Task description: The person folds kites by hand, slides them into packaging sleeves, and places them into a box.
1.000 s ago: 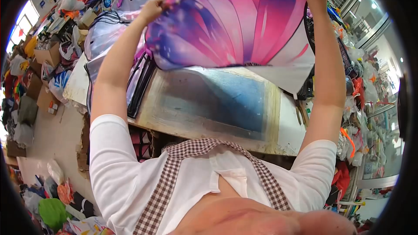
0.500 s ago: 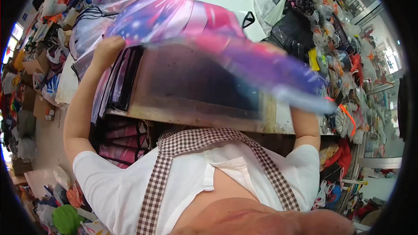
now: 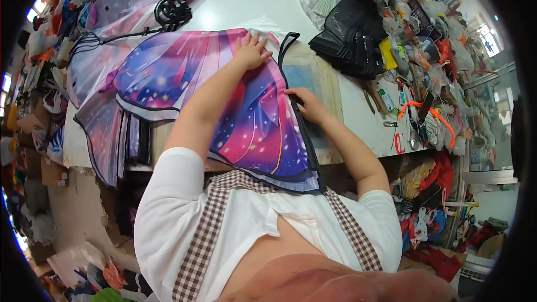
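A butterfly-wing cape (image 3: 246, 106) in pink, purple and blue, with black-bound edges, lies spread over the table in front of me. My left hand (image 3: 251, 51) rests flat on its upper part, fingers spread. Along its right side runs a black edge band (image 3: 299, 123), which ends at the top in a black loop (image 3: 288, 42). My right hand (image 3: 310, 106) has its fingers curled onto this band, pinching the edge. The cape's lower edge hangs close to my apron. Its underside is hidden.
Pale printed wing cloths (image 3: 92, 70) are stacked at the left, with a coil of black cord (image 3: 172, 12) behind. Folded black pieces (image 3: 352, 36) lie at the right. Scissors (image 3: 414, 134) and small tools lie near the right edge. Bagged goods crowd both sides.
The cape was raised and blurred in the air between both hands; now it lies on the table. My left hand has moved right onto its top, and my right hand has come inward to its right edge.
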Motion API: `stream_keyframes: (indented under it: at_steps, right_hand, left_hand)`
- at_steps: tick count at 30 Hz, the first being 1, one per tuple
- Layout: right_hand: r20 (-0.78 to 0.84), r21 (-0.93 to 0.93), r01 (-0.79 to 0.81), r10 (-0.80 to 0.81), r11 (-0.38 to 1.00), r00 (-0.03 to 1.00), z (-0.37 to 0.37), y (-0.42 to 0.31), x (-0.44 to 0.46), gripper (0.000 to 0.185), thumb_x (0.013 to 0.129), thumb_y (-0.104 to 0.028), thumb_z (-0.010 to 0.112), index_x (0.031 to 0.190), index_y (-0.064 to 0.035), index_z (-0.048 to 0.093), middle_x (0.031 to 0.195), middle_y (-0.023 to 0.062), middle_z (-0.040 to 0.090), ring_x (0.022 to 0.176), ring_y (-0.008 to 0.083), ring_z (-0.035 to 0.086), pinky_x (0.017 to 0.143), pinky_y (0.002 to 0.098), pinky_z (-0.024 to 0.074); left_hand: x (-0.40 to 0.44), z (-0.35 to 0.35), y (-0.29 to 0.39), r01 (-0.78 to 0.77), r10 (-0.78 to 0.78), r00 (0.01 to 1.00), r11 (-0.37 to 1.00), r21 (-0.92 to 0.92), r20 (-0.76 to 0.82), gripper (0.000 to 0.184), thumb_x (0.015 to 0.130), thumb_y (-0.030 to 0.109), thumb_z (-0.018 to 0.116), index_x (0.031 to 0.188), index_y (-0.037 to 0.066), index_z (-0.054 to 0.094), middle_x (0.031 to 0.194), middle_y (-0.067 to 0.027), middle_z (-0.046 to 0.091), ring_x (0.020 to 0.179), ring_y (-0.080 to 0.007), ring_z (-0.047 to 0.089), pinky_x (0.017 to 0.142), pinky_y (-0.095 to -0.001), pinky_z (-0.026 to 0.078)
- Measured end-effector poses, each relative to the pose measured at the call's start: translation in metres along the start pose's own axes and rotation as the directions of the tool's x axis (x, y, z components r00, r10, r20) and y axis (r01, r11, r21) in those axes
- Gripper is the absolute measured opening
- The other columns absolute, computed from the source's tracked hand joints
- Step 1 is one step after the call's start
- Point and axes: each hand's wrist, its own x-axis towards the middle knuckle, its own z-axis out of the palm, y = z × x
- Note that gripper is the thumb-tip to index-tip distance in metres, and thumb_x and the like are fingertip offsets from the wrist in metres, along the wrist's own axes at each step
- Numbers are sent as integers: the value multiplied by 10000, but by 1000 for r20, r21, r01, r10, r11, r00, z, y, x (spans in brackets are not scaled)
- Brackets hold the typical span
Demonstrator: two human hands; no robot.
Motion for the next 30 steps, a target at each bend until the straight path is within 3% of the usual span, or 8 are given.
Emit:
stream_keyframes:
  at_steps: [5,9,12,14,17,24,27,30]
  right_hand:
    - [28,36,-43,42,998,999,-1,17,10,286,810,-27,632,1091,-71,662,1047,127,679,1046,327,602,924,395,477]
    - [59,7,16,-16,1000,998,-2,17,18,273,806,-37,635,1075,-79,661,1025,121,675,1018,330,607,910,398,480]
    - [54,-33,139,-137,990,989,-4,15,28,287,804,-51,643,1089,-81,652,1000,116,674,1022,334,610,914,406,481]
    - [2,-15,-19,19,1000,1000,-2,5,24,347,792,-79,659,1135,-99,613,1008,113,678,1025,339,613,909,414,485]
    - [-26,-17,-99,99,995,995,2,8,19,396,787,-96,667,1174,-111,581,1032,114,677,1029,346,617,898,418,491]
    - [96,-142,-96,110,985,989,-9,19,39,434,838,-116,659,1256,-93,544,1242,155,628,1138,352,603,942,399,493]
    - [-131,-32,-136,131,990,983,-8,10,46,499,855,-116,635,1337,-92,506,1310,178,595,1155,370,599,960,405,493]
    - [-143,-150,-128,107,980,984,3,31,38,542,865,-110,614,1388,-90,474,1351,191,567,1172,377,590,971,406,491]
  left_hand:
    - [12,-21,32,183,-181,979,983,-12,90,793,904,637,428,1563,228,264,1651,-56,141,1512,-347,121,1151,-665,90]
    - [37,18,30,103,-79,985,983,150,-155,815,887,582,488,1561,186,260,1656,-41,121,1502,-370,148,1152,-647,141]
    - [54,45,14,12,-8,979,1000,18,-203,848,864,568,509,1564,168,244,1655,-38,132,1496,-363,172,1139,-652,178]
    - [58,39,15,-35,24,974,998,-47,-227,866,852,560,519,1565,160,236,1654,-37,137,1494,-360,184,1132,-655,196]
    - [68,13,18,24,-23,999,999,22,-35,870,841,556,514,1565,158,240,1652,-27,149,1487,-338,212,1134,-646,206]
    - [108,1,23,-3,3,999,1000,0,-34,924,818,593,553,1539,80,288,1631,-97,210,1460,-338,280,1138,-590,247]
    - [125,11,19,-28,30,996,999,26,-80,943,811,609,563,1526,51,306,1620,-121,233,1455,-330,295,1145,-574,243]
    - [143,16,13,-58,64,991,997,55,-119,960,804,625,569,1515,30,323,1609,-139,256,1453,-320,299,1153,-563,233]
